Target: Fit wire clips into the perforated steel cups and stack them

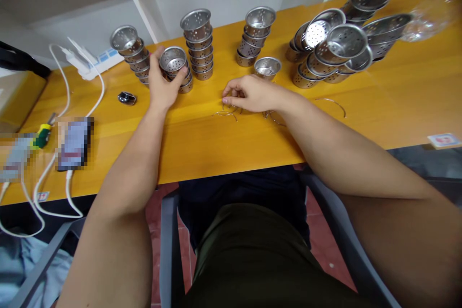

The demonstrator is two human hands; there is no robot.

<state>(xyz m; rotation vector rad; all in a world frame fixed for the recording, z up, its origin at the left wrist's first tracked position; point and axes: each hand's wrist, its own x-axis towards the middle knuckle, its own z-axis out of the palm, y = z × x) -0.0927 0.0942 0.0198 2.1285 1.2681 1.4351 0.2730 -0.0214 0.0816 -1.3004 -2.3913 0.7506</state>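
My left hand is wrapped around a short stack of perforated metal cups on the yellow table. My right hand rests on the table with fingers pinched over thin wire rings; whether it grips one I cannot tell for sure. A single metal cup stands just behind the right hand. Upright stacks of the same cups stand behind: one at the left, one in the middle, one further right.
A heap of toppled cup stacks lies at the back right, with a loose wire in front of it. At the left are a white power strip, white cables, a small dark object, a screwdriver and blurred items.
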